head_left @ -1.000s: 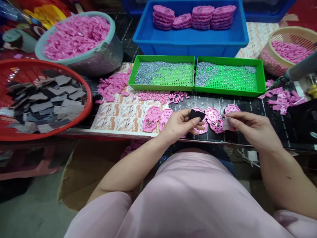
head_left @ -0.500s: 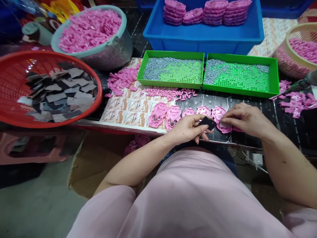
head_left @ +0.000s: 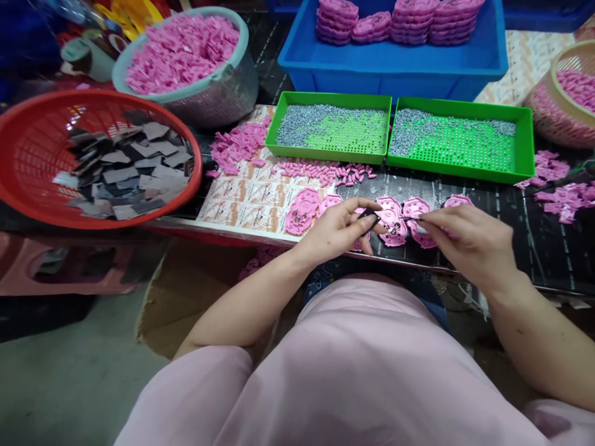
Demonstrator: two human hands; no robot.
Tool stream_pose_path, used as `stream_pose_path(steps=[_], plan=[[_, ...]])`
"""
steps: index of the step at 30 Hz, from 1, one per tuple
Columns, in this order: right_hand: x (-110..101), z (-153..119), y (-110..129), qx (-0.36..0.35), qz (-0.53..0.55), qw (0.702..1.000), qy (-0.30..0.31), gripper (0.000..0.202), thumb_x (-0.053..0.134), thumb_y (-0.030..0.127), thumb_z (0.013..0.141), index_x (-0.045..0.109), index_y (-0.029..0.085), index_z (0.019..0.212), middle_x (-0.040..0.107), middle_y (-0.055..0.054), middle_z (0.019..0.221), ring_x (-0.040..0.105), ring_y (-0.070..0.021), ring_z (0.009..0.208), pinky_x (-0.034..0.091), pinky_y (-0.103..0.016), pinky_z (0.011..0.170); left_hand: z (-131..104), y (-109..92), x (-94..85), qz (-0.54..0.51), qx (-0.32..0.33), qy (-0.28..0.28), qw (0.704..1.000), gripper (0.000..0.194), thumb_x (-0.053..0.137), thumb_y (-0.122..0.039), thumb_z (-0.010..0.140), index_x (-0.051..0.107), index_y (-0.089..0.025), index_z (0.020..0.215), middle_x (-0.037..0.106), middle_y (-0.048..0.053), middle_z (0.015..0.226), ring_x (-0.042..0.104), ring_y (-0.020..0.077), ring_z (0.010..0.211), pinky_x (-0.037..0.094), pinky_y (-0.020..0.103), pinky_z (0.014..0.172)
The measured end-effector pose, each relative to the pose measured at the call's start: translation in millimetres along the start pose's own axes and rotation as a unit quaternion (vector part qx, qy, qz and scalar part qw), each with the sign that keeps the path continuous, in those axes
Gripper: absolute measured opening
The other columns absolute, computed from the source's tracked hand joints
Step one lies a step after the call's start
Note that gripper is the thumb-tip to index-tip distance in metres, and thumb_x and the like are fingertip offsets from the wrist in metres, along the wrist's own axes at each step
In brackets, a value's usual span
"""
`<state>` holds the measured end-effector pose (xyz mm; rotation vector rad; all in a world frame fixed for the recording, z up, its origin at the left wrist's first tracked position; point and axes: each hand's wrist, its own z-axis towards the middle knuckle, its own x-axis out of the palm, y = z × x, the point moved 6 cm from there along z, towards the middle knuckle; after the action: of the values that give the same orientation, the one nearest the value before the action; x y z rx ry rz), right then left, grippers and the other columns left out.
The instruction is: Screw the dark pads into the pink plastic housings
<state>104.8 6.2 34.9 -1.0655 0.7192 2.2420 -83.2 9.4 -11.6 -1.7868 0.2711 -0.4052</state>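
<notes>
My left hand (head_left: 337,229) is closed on a small stack of thin black square pieces (head_left: 369,217), gripped between thumb and fingers. It hovers over a row of pink moulded plates (head_left: 391,214) along the bench's front edge, hiding some of them. My right hand (head_left: 478,241) pinches a thin dark piece (head_left: 409,218), seen nearly edge-on, just above another pink plate (head_left: 418,207). Small shiny metal parts show on some plates, such as the leftmost pink plate (head_left: 302,210). One more pink plate (head_left: 458,200) is partly covered by my right hand.
Two green trays (head_left: 330,153) of small screws stand behind loose pink pegs (head_left: 344,175). A red basket (head_left: 198,179) of dark and grey flat pieces is at left, near a teal basket (head_left: 246,74) of pink parts. A blue bin (head_left: 395,83) holds stacked pink plates.
My left hand has drawn back to the left and its black stack has tilted. My right fingers, earlier pressing a greyish piece against a plate, now pinch a dark piece. The view has shifted slightly.
</notes>
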Motion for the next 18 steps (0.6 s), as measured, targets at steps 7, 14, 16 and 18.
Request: stream_pose_path(steps=[7,14,16,18], plan=[[23.3,-3.6,20.1,-0.167,-0.143,0.975,0.037,0.015,0.070,0.017,0.079,0.068,0.020,0.093,0.069,-0.002,0.090,0.056,-0.0155,0.080,0.042,-0.028,0.067,-9.3,5.6,-7.2,-0.025,0.008,0.010,1.000,0.059,0.061,-0.036,0.088,0.044,-0.010,0.138,0.071,0.016,0.104,0.071,0.0149,0.069,0.038,0.015,0.042],[13.5,10.0,22.9,-0.085,0.013,0.995,0.055,0.023,0.066,0.021,0.083,0.065,0.017,0.105,0.068,-0.006,0.091,0.061,-0.0148,0.082,0.049,-0.028,0.073,-15.2,3.0,-1.2,0.078,0.057,0.030,0.995,0.064,0.049,-0.022,0.092,0.025,-0.012,0.151,0.073,0.007,0.082,0.066,0.0110,0.068,0.045,0.018,0.056],[12.9,17.9,26.7,-0.043,0.057,0.996,0.045,0.025,0.065,0.023,0.084,0.063,0.017,0.109,0.068,-0.007,0.093,0.063,-0.0153,0.084,0.052,-0.028,0.076,-16.8,-1.4,3.5,0.114,0.080,0.041,0.989,0.066,0.047,-0.020,0.093,0.020,-0.013,0.153,0.073,0.005,0.080,0.066,0.0112,0.070,0.049,0.020,0.065],[15.0,25.1,32.3,-0.028,0.072,0.996,0.041,0.027,0.065,0.027,0.084,0.062,0.018,0.110,0.068,-0.008,0.095,0.065,-0.0172,0.086,0.053,-0.029,0.076,-19.2,-6.3,7.4,0.158,0.101,0.052,0.981,0.066,0.045,-0.018,0.093,0.018,-0.014,0.153,0.073,0.003,0.080,0.068,0.0120,0.075,0.051,0.023,0.074]])
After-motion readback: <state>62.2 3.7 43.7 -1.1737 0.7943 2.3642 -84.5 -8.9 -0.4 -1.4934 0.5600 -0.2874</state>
